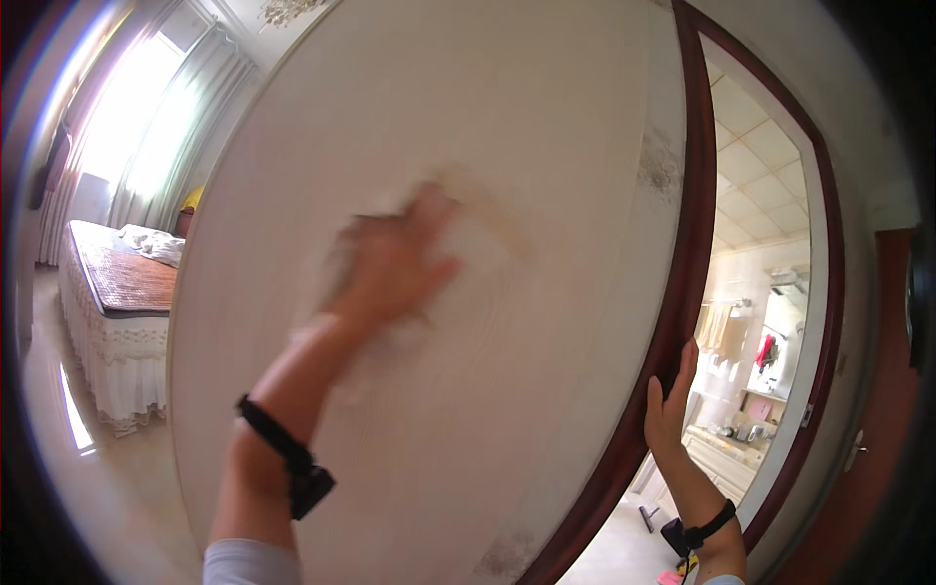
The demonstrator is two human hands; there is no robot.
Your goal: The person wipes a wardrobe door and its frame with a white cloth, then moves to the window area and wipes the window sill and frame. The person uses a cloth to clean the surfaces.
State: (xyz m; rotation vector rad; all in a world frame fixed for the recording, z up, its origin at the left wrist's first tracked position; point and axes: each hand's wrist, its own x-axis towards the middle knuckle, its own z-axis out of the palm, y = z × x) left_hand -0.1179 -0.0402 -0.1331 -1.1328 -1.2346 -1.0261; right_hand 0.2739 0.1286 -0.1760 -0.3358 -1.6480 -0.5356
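My left hand [395, 258] is raised against a pale wall [487, 409], smeared by motion. Blurred edges around its fingers may be a cloth under the palm or just shadow; I cannot tell. A faint yellowish smear [512, 234] marks the wall just right of the fingers. Lower right, my right hand [671, 405] rests on the dark red-brown door frame [639, 419], fingers stretched upward and thumb apart, holding nothing. A black strap with a small box circles each wrist.
Dark speckled stains [661, 166] spot the wall beside the frame. Through the doorway stands a washroom counter [731, 444] with bottles. At left are a bed [117, 283] with a woven mat and curtains [180, 117] by a bright window. A brown door [868, 429] stands far right.
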